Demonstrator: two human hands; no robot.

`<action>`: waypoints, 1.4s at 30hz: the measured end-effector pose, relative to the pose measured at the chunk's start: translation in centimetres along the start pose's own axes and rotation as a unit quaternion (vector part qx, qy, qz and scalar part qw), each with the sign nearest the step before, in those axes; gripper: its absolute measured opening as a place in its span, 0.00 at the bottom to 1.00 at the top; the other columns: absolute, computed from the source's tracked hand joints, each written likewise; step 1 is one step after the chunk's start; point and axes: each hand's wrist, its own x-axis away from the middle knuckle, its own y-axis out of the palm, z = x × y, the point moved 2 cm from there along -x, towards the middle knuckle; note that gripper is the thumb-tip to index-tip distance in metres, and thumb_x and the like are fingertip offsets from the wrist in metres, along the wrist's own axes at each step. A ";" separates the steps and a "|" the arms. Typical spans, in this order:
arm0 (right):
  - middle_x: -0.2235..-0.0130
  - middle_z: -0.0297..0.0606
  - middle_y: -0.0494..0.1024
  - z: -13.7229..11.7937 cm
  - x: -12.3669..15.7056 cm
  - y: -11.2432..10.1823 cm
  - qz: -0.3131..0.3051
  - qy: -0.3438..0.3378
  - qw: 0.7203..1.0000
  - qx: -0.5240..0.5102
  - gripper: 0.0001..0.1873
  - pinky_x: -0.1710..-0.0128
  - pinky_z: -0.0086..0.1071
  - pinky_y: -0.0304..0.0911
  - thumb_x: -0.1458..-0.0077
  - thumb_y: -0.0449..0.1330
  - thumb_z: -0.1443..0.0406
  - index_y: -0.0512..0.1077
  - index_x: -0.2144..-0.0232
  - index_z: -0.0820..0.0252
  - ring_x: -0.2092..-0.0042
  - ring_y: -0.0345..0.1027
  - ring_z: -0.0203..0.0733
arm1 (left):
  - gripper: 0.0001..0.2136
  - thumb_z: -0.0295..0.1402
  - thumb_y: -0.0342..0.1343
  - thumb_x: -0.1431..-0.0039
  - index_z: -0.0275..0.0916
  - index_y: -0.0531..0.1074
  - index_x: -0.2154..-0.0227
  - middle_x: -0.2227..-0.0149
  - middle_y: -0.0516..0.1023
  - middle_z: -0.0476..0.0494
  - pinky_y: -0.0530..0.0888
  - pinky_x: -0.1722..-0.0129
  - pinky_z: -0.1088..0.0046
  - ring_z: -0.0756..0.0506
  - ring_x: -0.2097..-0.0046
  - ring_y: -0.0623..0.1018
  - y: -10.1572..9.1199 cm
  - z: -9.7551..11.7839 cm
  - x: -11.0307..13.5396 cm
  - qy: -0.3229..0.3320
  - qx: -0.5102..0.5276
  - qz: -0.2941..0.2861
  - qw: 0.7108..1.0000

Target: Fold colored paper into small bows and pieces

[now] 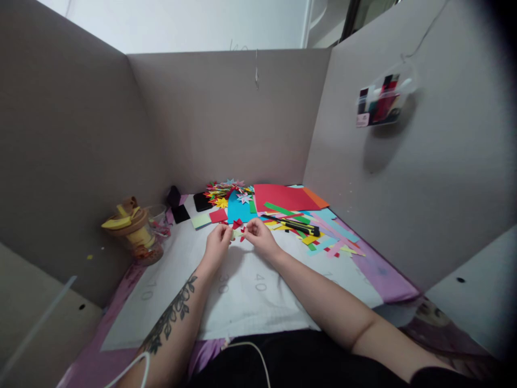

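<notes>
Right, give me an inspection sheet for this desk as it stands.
Surface: white numbered mat over a purple cover.
Job's things: small red and yellow paper piece, held above the mat.
Clutter: paper stars, red sheet, coloured strips, cutter, jar, black device.
Grips: left hand and right hand both pinch the paper piece.
Cables: white cable near the lap.
Surroundings: grey partitions; pouch hung on the right one.

Left hand [218, 240] and right hand [258, 235] pinch a small red-and-yellow paper piece [238, 230] above the white mat [242, 291].
</notes>
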 end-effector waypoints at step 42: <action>0.82 0.24 0.62 1.8 -2.0 -4.0 0.205 0.114 0.972 -0.031 0.09 0.82 0.25 0.56 0.65 0.55 0.67 0.58 0.77 0.58 0.81 0.60 0.32 | 0.10 0.38 0.47 0.43 0.39 0.70 0.72 0.73 0.74 0.46 0.69 0.68 0.72 0.48 0.71 0.73 -0.8 5.4 2.1 0.094 -0.056 -0.025 0.994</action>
